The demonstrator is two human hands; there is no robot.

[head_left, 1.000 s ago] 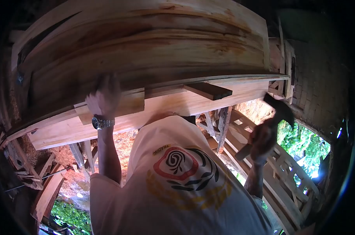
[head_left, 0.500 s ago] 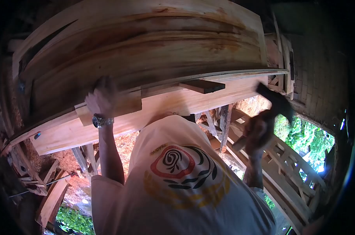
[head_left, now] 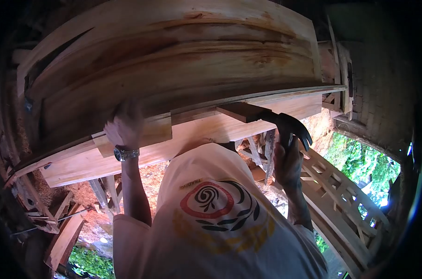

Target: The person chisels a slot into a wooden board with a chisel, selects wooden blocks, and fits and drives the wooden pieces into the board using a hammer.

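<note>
My right hand (head_left: 288, 160) is wrapped around the handle of a claw hammer (head_left: 292, 126). The hammer's face meets the right end of a wooden block (head_left: 241, 111), which sticks out from beneath the edge of a large wood panel (head_left: 183, 56). At the left, my left hand (head_left: 123, 128), with a watch on its wrist, grips the top of a short board (head_left: 152, 131). Its fingertips are dark and a little blurred. The short board lies against a long pale plank (head_left: 206, 129) that runs along the panel's near edge.
Wooden legs (head_left: 99, 190) stand below the plank, with shavings (head_left: 148, 176) on the ground around them. Slatted timber framing (head_left: 336, 200) leans at the right, near greenery. Loose boards (head_left: 64, 239) lie at the lower left. A woven wall (head_left: 383, 93) rises at the right.
The hammer has swung leftward and down from beyond the block to its right end. My left hand stays at the short board; the whole view has shifted slightly.
</note>
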